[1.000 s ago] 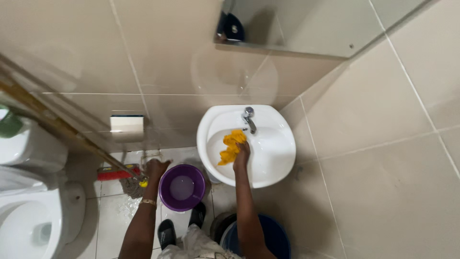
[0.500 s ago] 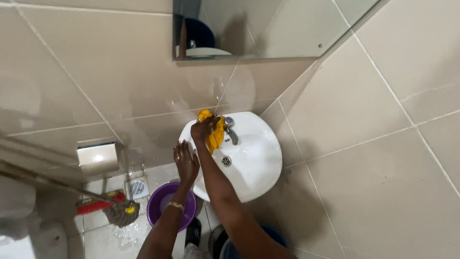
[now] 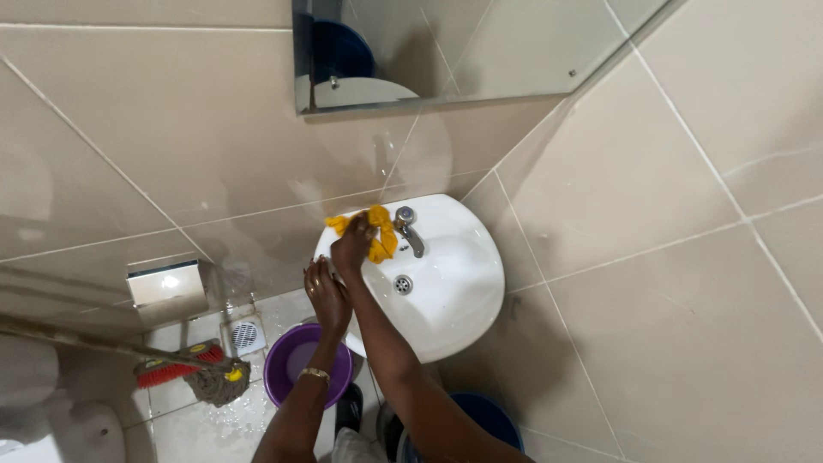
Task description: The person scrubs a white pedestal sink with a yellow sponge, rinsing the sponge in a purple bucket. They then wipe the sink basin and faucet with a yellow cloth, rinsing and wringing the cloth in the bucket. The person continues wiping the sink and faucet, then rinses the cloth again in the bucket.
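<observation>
Left hand (image 3: 327,296) is resting open, fingers spread, on the white sink (image 3: 446,300) rim above the purple bucket (image 3: 306,364). Right hand (image 3: 353,244) is gripping the yellow cloth (image 3: 380,233), fingers closed, pressing it on the sink's back-left rim beside the tap (image 3: 408,227). Wiping well likely needs firm pressure, cloth flat around the tap base.

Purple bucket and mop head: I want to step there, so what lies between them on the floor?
In the head view, only wet white floor tile separates the purple bucket from the mop head; the floor drain sits just behind that gap.

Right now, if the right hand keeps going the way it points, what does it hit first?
Probably the tiled wall: the right hand presses the yellow cloth at the sink back rim, left of the tap. Depth is unclear.
</observation>
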